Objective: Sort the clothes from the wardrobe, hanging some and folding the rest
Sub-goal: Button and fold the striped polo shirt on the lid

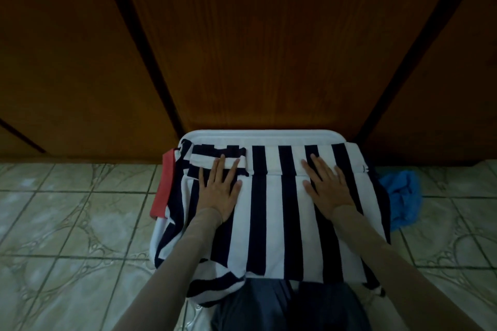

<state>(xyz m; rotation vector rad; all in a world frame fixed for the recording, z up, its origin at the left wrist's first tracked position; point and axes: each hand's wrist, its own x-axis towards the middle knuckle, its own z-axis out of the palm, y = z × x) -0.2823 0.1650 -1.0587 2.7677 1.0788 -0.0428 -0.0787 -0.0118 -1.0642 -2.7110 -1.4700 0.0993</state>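
Observation:
A navy-and-white striped garment [271,212] lies spread over a white plastic board or lid [263,136] on the floor. A folded sleeve of it lies across the top left. My left hand [219,191] presses flat on the left part, fingers straight and reaching onto the sleeve. My right hand [326,188] presses flat on the right part, fingers spread. A red edge [164,185] of the garment sticks out at the left side.
Closed brown wooden wardrobe doors [255,48] stand right behind the board. A blue cloth [403,196] lies crumpled on the tiled floor [67,209] to the right. My knees in dark trousers [290,306] are at the bottom.

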